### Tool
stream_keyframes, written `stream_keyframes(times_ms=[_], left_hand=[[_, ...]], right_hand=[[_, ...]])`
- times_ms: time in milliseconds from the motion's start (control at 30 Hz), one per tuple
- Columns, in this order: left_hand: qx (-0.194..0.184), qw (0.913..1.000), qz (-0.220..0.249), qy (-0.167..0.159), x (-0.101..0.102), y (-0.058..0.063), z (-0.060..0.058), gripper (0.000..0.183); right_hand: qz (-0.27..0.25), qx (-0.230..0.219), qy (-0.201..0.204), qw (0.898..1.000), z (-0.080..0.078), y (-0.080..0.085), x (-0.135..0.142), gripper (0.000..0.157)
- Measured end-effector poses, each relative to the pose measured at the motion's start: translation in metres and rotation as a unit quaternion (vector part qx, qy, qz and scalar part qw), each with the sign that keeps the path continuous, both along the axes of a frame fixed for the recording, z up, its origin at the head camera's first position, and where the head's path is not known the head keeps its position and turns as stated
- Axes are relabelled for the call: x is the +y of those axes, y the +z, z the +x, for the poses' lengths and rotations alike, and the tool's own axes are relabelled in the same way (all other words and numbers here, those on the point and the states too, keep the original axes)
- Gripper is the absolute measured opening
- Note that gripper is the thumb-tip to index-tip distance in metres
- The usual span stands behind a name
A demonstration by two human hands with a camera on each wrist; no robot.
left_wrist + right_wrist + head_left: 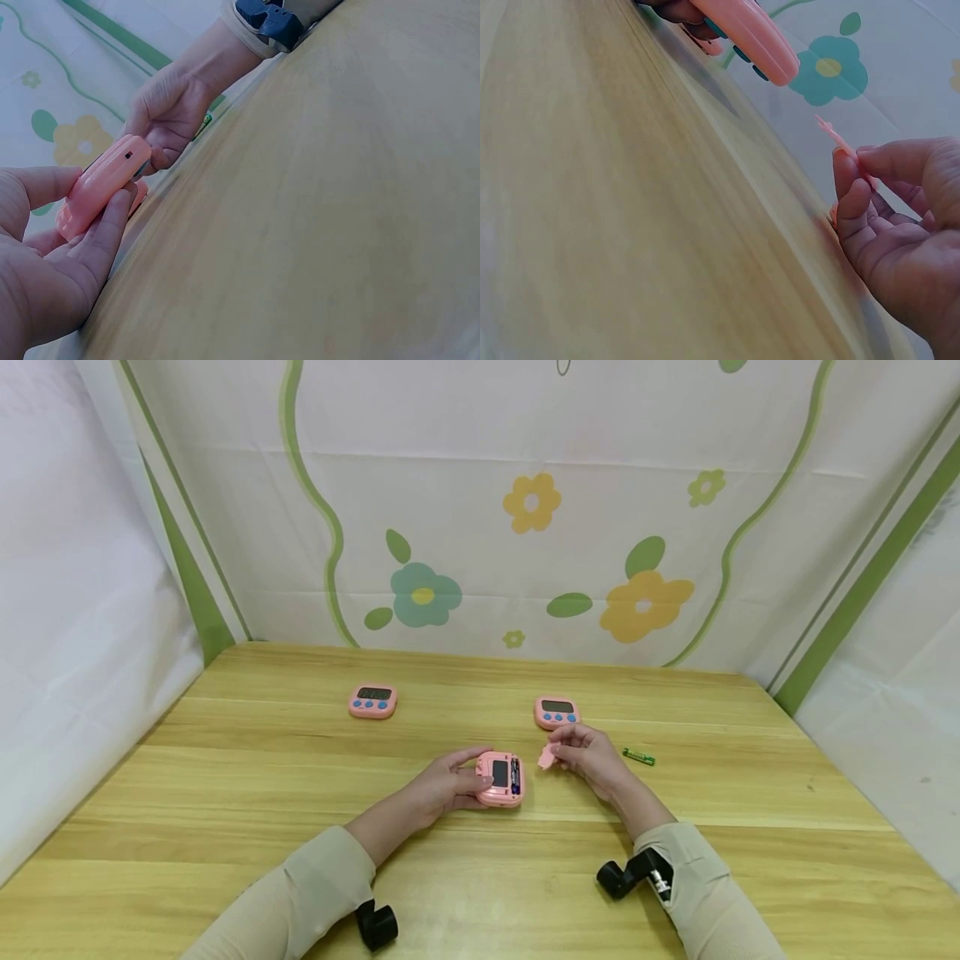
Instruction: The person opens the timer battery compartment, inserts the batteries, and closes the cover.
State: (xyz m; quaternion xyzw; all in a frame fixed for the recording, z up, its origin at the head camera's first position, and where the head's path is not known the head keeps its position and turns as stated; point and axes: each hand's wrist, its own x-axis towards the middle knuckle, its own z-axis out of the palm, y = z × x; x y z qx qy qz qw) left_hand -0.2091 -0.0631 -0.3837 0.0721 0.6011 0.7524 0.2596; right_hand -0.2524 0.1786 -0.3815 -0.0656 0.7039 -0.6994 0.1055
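Note:
My left hand [444, 789] grips a pink digital timer [487, 795] by its left side, back turned up. Its battery compartment is uncovered, and a dark battery [515, 775] lies in it. In the left wrist view the thumb and fingers hold the timer [103, 184] from both sides, above the table. Just to the right, my right hand [592, 762] pinches a thin pink battery cover [547, 756] between thumb and fingers. The cover [838, 140] is apart from the timer in the right wrist view. Blue buttons show on the timer's underside there.
Two more pink timers stand face up farther back: one timer [372, 702] at left, another timer [557, 712] just behind my right hand. A green battery [639, 757] lies to the right of that hand on the wooden table [225, 827]. A flowered cloth [465, 527] hangs behind.

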Motion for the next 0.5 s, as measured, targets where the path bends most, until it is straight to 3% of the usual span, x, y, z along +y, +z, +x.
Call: stream_keyframes(times_ms=[233,500], left_hand=[[0.005,1.0000,0.003,-0.003,-0.0001,0.0004,-0.0004,0.059],[0.001,1.0000,0.003,0.000,-0.0001,-0.0002,-0.0009,0.059]], right_hand=[[0.000,0.003,0.007,1.000,0.0015,0.0005,0.0009,0.016],[-0.013,-0.015,0.022,1.000,0.0028,0.0001,-0.0022,0.025]])
